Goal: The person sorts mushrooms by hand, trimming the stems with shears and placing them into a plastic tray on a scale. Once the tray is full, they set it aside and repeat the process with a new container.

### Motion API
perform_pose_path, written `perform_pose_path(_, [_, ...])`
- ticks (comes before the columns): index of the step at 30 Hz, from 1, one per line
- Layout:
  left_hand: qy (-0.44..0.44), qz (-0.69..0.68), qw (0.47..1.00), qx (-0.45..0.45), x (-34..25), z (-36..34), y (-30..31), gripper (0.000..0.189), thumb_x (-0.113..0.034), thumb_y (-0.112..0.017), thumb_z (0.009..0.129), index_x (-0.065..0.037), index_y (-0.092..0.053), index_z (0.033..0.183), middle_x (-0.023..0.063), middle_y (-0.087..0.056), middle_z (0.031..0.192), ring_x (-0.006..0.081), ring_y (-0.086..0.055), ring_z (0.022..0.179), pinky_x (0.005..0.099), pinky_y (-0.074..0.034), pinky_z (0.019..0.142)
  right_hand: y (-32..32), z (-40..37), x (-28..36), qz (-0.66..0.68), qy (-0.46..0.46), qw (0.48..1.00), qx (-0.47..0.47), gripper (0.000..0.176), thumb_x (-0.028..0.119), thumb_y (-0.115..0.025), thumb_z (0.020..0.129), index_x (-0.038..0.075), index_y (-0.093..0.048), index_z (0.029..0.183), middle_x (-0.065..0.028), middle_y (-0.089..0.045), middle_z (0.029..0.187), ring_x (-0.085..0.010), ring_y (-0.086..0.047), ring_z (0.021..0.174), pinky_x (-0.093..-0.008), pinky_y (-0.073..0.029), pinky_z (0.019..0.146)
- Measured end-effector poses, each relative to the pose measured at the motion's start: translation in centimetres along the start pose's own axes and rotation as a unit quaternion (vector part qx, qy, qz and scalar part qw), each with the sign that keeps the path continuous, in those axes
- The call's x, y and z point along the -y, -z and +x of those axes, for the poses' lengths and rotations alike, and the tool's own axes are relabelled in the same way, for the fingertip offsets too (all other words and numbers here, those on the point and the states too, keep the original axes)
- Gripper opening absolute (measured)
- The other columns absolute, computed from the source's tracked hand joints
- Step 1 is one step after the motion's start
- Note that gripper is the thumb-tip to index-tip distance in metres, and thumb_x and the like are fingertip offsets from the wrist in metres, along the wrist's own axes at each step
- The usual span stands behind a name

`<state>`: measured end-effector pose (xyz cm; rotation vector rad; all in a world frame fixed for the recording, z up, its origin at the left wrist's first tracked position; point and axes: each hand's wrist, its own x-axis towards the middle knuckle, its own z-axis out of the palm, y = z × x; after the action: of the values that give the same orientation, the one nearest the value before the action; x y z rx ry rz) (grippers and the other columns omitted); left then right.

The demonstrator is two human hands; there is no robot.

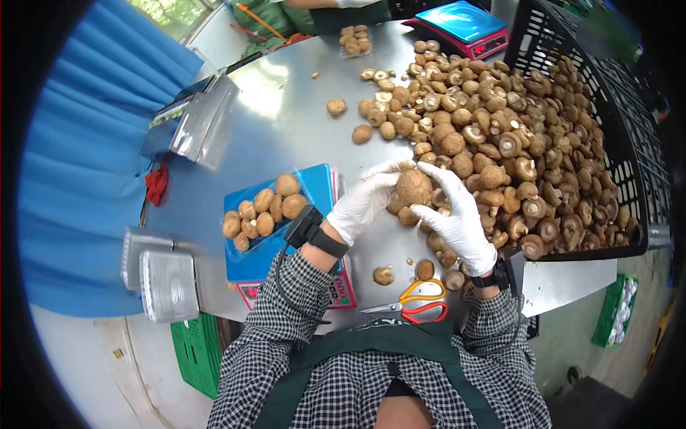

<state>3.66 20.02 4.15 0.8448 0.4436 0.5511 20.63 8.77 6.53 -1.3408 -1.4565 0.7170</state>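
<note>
A large brown shiitake mushroom is held cap up between my two white-gloved hands at the edge of the mushroom pile. My left hand grips its left side, the fingertips partly behind the cap. On the right, my right hand curls thumb and fingers round it. Left of my left wrist, several shiitake sit in a clear tray on a blue-topped scale. Below my hands lie scissors with yellow and red handles, beside a few loose mushrooms.
A black crate lies tipped at the right, mushrooms spilling onto the metal table. A second scale and a filled tray stand at the far side, near another person's gloved hand. Stacked clear trays are at the left edge.
</note>
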Motion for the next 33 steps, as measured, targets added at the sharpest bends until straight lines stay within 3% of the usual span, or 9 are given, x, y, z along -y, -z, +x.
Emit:
perform_pose_path(8, [-0.084,0.021,0.995,-0.050,-1.3,-8.2,-0.3,0.043,-0.016,-0.054,0.092,0.002,-0.051,0.131,0.0102,-0.055,0.131,0.0214,-0.050,0.125,0.0371,-0.037,0.109,-3.7,-0.6,2.7,-0.035,0.080,0.995,0.052,0.061,0.016,-0.080,0.074,0.007,-0.055,0.130,-0.0143,-0.060,0.122,-0.0297,-0.058,0.112,-0.0376,-0.047,0.097])
perform_pose_path(16, [-0.128,0.221,0.948,-0.190,-2.7,-18.5,3.1,0.031,-0.017,-0.057,0.097,-0.004,-0.056,0.125,0.0062,-0.063,0.118,0.0152,-0.059,0.111,0.0294,-0.046,0.092,-8.1,-0.3,4.0,-0.088,0.119,0.986,0.076,0.063,0.009,-0.081,0.070,0.007,-0.058,0.128,-0.0100,-0.063,0.123,-0.0252,-0.061,0.109,-0.0342,-0.049,0.091])
perform_pose_path(18, [-0.169,0.276,0.916,-0.239,-3.1,-21.3,5.7,0.029,-0.016,-0.060,0.095,-0.005,-0.059,0.122,0.0062,-0.063,0.115,0.0144,-0.059,0.107,0.0285,-0.046,0.092,-9.8,-0.1,4.0,-0.100,0.092,0.988,0.080,0.064,0.009,-0.082,0.070,0.007,-0.057,0.129,-0.0093,-0.063,0.121,-0.0231,-0.061,0.106,-0.0335,-0.049,0.089])
perform_pose_path(24, [-0.263,0.543,0.677,-0.422,-6.6,-27.7,13.7,0.031,-0.014,-0.067,0.088,-0.008,-0.061,0.118,0.0048,-0.060,0.111,0.0165,-0.059,0.101,0.0304,-0.047,0.089,-17.2,2.2,5.7,-0.072,0.012,0.992,0.105,0.062,0.016,-0.080,0.075,0.008,-0.056,0.132,-0.0111,-0.063,0.119,-0.0219,-0.059,0.107,-0.0348,-0.047,0.093])
perform_pose_path(26, [-0.261,0.530,0.698,-0.405,-7.3,-28.0,15.9,0.035,-0.018,-0.068,0.087,-0.009,-0.060,0.120,0.0073,-0.060,0.115,0.0225,-0.060,0.106,0.0336,-0.047,0.091,-19.2,3.3,6.1,-0.097,0.052,0.989,0.102,0.060,0.017,-0.079,0.077,0.009,-0.056,0.132,-0.0122,-0.063,0.119,-0.0244,-0.059,0.110,-0.0366,-0.046,0.096])
perform_pose_path(28, [-0.285,0.619,0.625,-0.380,-8.0,-27.6,17.3,0.041,-0.029,-0.068,0.087,-0.009,-0.059,0.122,0.0091,-0.060,0.117,0.0277,-0.059,0.109,0.0381,-0.047,0.094,-20.6,4.4,6.6,-0.132,0.053,0.986,0.087,0.060,0.017,-0.078,0.079,0.008,-0.055,0.133,-0.0134,-0.063,0.119,-0.0260,-0.058,0.113,-0.0379,-0.046,0.098])
perform_pose_path(29, [-0.262,0.636,0.631,-0.359,-8.2,-27.1,17.9,0.048,-0.036,-0.068,0.085,-0.010,-0.057,0.124,0.0127,-0.057,0.122,0.0331,-0.055,0.114,0.0433,-0.044,0.098,-21.3,4.9,7.1,-0.134,0.042,0.986,0.088,0.059,0.017,-0.078,0.079,0.008,-0.055,0.133,-0.0137,-0.063,0.120,-0.0259,-0.058,0.114,-0.0378,-0.045,0.098])
perform_pose_path(32, [-0.233,0.709,0.588,-0.311,-8.5,-25.9,18.8,0.052,-0.036,-0.069,0.082,-0.010,-0.056,0.125,0.0142,-0.052,0.129,0.0337,-0.050,0.121,0.0444,-0.041,0.102,-22.8,5.9,7.1,-0.099,0.005,0.991,0.096,0.058,0.018,-0.077,0.080,0.008,-0.054,0.133,-0.0149,-0.062,0.122,-0.0261,-0.057,0.116,-0.0378,-0.045,0.100])
perform_pose_path(33, [-0.232,0.700,0.611,-0.287,-8.1,-25.6,19.2,0.055,-0.034,-0.069,0.081,-0.010,-0.053,0.128,0.0153,-0.048,0.133,0.0344,-0.045,0.125,0.0449,-0.038,0.105,-23.2,6.1,6.9,-0.130,0.020,0.986,0.097,0.058,0.018,-0.077,0.080,0.007,-0.054,0.133,-0.0149,-0.061,0.122,-0.0265,-0.057,0.116,-0.0379,-0.045,0.100])
